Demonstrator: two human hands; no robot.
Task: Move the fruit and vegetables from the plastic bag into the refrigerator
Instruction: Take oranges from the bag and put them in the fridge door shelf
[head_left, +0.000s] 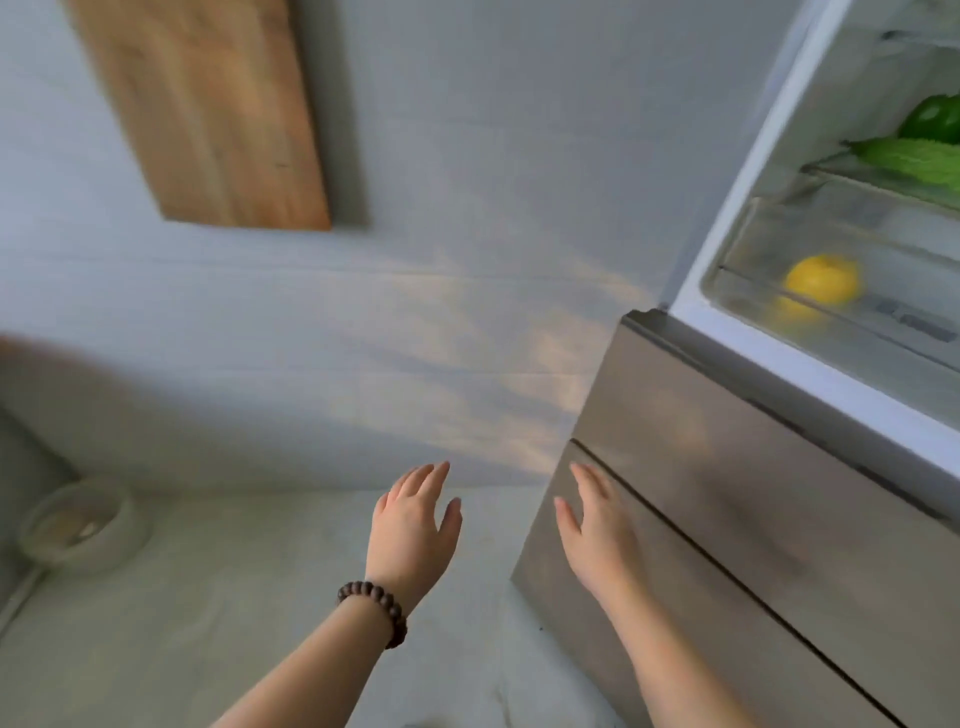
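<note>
Two bare hands reach forward, both empty. The left hand (413, 525), with a dark beaded bracelet (375, 609) on its wrist, is held palm down over the pale floor (208, 597), fingers straight and close together, thumb slightly apart, touching nothing. The right hand (597, 530) is likewise flat and relaxed, fingers extended, in front of the refrigerator's (727, 493) steel lower drawer front; whether it touches the steel I cannot tell. Off to the left, a round pale bowl (83, 525) sits on the floor near the wall. Higher up, the refrigerator's upper compartment stands open: a yellow lemon (823, 278) lies in the clear crisper drawer (753, 249), and on the shelf above it rest a bumpy green bitter gourd (914, 158) and, behind it, a glossy green pepper (930, 117). Farthest away, a wooden board (208, 104) hangs against the grey wall (467, 156).
</note>
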